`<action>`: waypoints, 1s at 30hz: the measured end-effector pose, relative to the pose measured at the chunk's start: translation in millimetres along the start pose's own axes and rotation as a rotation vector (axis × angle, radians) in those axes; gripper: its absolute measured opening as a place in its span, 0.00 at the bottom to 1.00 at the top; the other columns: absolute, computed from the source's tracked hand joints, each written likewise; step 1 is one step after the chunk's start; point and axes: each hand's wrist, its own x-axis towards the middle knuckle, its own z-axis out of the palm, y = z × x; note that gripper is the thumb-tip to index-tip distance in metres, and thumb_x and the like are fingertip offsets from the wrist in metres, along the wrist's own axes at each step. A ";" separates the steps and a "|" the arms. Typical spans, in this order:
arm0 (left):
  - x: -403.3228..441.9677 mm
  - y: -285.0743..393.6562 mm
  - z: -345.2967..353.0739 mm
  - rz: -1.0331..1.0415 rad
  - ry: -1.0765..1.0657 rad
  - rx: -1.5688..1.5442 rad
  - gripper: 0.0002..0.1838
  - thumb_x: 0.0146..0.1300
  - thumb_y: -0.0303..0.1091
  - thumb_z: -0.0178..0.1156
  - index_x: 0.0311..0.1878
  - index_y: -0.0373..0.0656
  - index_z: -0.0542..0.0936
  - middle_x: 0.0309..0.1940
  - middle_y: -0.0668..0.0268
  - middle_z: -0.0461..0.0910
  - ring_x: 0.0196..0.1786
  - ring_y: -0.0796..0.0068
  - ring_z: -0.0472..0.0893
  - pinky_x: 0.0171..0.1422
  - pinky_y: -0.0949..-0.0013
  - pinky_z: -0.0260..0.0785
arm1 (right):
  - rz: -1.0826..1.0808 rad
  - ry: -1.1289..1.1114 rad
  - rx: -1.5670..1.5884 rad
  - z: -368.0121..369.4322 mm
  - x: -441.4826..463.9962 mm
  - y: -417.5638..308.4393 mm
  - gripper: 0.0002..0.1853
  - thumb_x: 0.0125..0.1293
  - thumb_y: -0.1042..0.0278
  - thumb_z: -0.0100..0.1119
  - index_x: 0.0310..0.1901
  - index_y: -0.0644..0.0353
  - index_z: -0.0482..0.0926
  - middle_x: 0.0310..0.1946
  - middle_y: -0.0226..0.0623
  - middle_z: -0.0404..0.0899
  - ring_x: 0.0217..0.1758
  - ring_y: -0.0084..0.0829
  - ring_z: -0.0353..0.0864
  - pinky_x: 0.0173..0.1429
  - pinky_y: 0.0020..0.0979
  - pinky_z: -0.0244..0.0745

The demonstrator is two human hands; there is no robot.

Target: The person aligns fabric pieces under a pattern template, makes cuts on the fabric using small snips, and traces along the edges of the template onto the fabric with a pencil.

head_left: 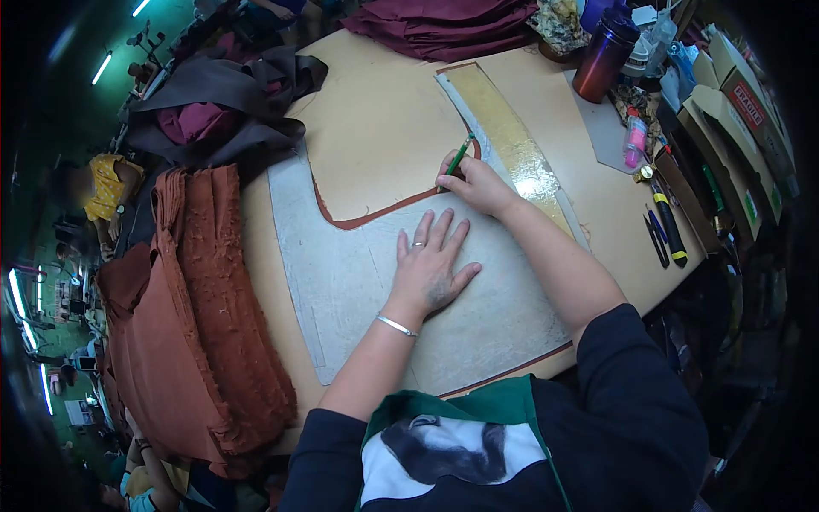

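My left hand lies flat with spread fingers on a large grey pattern sheet, a ring and a bracelet on it. In my right hand is a green pencil, its lower end at the curved inner edge of the sheet. Reddish-brown fabric shows as a thin strip along that edge and along the sheet's near edge. A glossy yellowish strip runs along the right arm of the pattern.
Brown fabric is stacked at the left, dark fabric behind it, maroon fabric at the far edge. A tumbler, a cutter and cardboard boxes are at the right. A person in yellow is at the left.
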 end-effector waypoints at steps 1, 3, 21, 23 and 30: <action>1.1 0.4 0.9 -0.007 0.010 -0.001 0.32 0.54 0.54 0.51 0.62 0.53 0.62 0.64 0.62 0.54 0.67 0.58 0.51 0.63 0.41 0.43 | -0.014 -0.012 -0.035 -1.6 -1.2 -3.5 0.06 0.58 0.71 0.54 0.34 0.64 0.71 0.28 0.38 0.76 0.34 0.28 0.76 0.41 0.28 0.70; 0.6 -0.3 1.4 -0.024 0.022 -0.004 0.33 0.54 0.57 0.50 0.61 0.54 0.62 0.64 0.63 0.55 0.67 0.58 0.51 0.64 0.41 0.43 | -0.054 -0.025 -0.139 -6.9 -4.3 -5.3 0.06 0.59 0.71 0.53 0.34 0.64 0.70 0.28 0.37 0.75 0.34 0.28 0.75 0.41 0.28 0.70; -1.6 -1.9 0.9 -0.045 0.051 -0.053 0.32 0.51 0.55 0.52 0.60 0.55 0.63 0.64 0.64 0.55 0.67 0.60 0.52 0.63 0.42 0.45 | 0.007 0.217 -0.406 -79.2 112.8 49.4 0.11 0.57 0.66 0.56 0.39 0.62 0.74 0.32 0.42 0.78 0.37 0.31 0.78 0.42 0.29 0.70; -2.7 -3.1 1.9 -0.032 0.074 -0.076 0.32 0.51 0.55 0.52 0.60 0.55 0.63 0.63 0.64 0.55 0.67 0.60 0.52 0.63 0.42 0.45 | -0.014 0.171 -0.363 -77.7 99.5 40.3 0.10 0.57 0.66 0.56 0.38 0.62 0.74 0.32 0.41 0.78 0.37 0.30 0.77 0.42 0.30 0.70; -1.5 -3.2 4.5 -0.035 0.070 -0.060 0.32 0.51 0.55 0.52 0.59 0.54 0.64 0.63 0.64 0.55 0.67 0.60 0.52 0.63 0.41 0.45 | 0.020 -0.009 -0.397 -68.5 17.4 3.4 0.09 0.57 0.67 0.55 0.36 0.64 0.73 0.30 0.44 0.77 0.34 0.35 0.77 0.40 0.32 0.69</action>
